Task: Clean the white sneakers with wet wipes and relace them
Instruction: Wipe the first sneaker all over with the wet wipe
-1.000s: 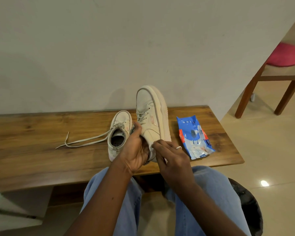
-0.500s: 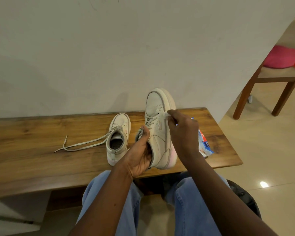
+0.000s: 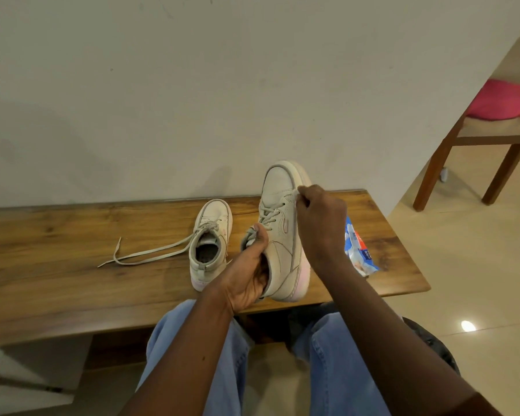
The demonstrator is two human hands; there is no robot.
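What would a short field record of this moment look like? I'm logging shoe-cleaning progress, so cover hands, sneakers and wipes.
left hand: grips the raised sneaker at its collar, thumb on the tongue
right hand: fingers curled at that sneaker's front eyelets; what they pinch is unclear
raised sneaker: laced, toe tilted up and away
second sneaker: stands on the wooden table, laces trailing left
wet wipes pack: on the table, partly hidden behind the right wrist
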